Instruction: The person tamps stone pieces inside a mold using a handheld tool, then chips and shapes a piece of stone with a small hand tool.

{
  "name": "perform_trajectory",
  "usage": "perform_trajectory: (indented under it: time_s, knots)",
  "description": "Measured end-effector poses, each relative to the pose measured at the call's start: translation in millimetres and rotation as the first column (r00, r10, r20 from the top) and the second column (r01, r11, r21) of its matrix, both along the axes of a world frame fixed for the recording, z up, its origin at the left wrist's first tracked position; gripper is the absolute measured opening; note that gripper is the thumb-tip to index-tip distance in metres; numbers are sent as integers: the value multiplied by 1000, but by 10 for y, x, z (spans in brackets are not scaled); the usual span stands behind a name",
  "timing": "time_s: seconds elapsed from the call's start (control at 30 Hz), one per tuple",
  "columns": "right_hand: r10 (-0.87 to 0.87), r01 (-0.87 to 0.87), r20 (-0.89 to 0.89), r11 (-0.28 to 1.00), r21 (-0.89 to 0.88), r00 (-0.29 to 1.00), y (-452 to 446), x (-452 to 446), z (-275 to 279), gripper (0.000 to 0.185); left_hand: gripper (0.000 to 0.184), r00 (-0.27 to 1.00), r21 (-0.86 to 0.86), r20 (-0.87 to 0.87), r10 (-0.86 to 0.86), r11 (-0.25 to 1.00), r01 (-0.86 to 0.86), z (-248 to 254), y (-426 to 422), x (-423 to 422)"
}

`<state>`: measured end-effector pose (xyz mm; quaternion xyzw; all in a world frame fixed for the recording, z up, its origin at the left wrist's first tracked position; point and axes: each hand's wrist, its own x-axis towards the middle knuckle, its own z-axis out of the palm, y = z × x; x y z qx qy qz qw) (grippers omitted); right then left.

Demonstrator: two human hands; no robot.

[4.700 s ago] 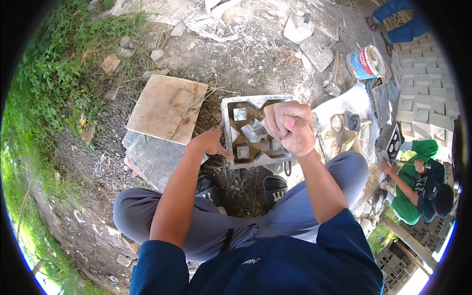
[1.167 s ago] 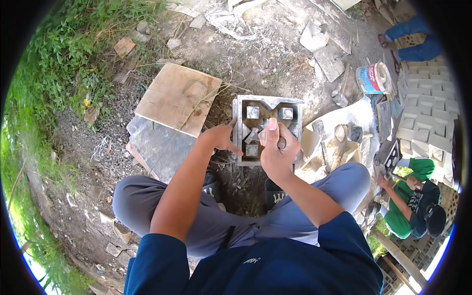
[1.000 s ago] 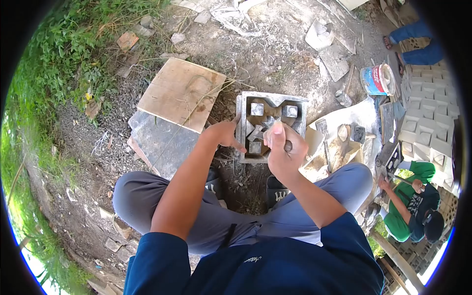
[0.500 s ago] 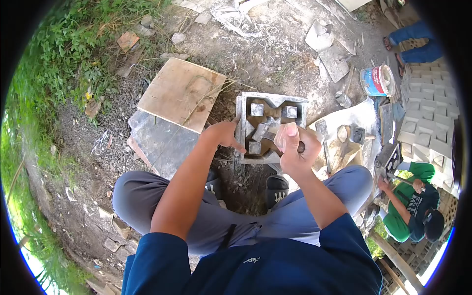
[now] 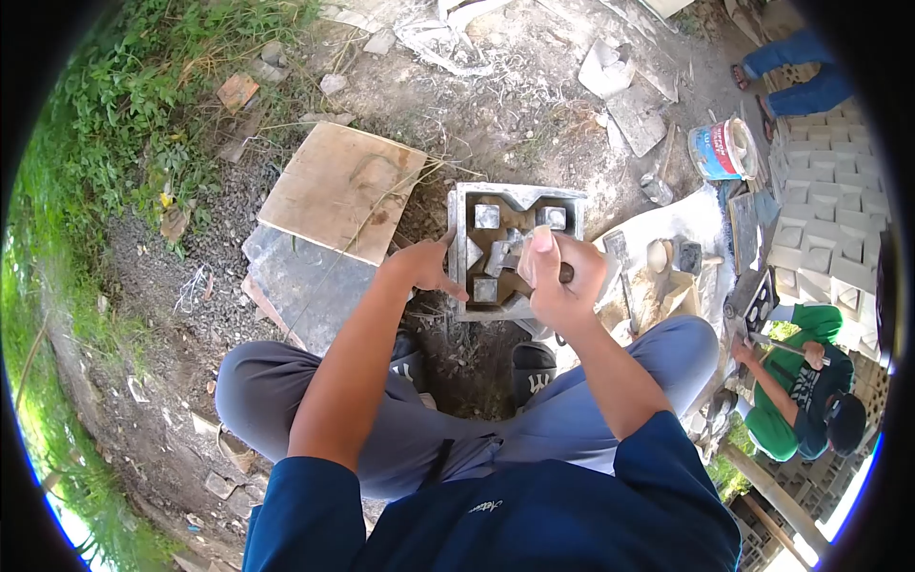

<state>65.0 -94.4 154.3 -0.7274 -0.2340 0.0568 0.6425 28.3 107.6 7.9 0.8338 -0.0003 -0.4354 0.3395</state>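
A grey metal block mould [image 5: 520, 192] with several square posts inside lies on the ground between my feet. My left hand [image 5: 420, 265] grips its left side, the fingers spread along the edge and the thumb near the front corner. My right hand [image 5: 570, 286] is closed in a fist over the mould's right front part, hiding that corner. In the fist is a tool with a round brown handle end [image 5: 566, 274]. A grey block-shaped piece [image 5: 499, 257] lies inside the mould beside the fist; whether it belongs to the tool I cannot tell.
A plywood board [image 5: 334, 186] lies on a dark sheet [image 5: 305, 281] to the left. At right are a paint bucket [image 5: 721, 151], a white sack [image 5: 691, 224] with tools, and stacked blocks [image 5: 824, 210]. A co-worker in green trousers [image 5: 777, 419] crouches at far right; another person's legs [image 5: 801, 76] stand beyond.
The whole view has shifted slightly. My right fist has moved a little away from me over the mould; my left hand stays on its side.
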Motion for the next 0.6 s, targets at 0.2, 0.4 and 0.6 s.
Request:
perform_trajectory:
  time_s: [0.2, 0.4, 0.6]
  knots:
    - [-17, 18, 11, 983, -183, 1000, 28, 45, -179, 49, 152, 1000, -1, -2, -1, 1000, 1, 18, -9, -1]
    - [-13, 9, -24, 992, -129, 1000, 81, -59, -213, 34, 157, 1000, -16, 14, 1, 1000, -1, -49, -10, -28]
    - [-17, 21, -48, 995, 93, 999, 78, -82, -74, 41, 153, 1000, -21, -2, -1, 1000, 1, 46, 13, -18]
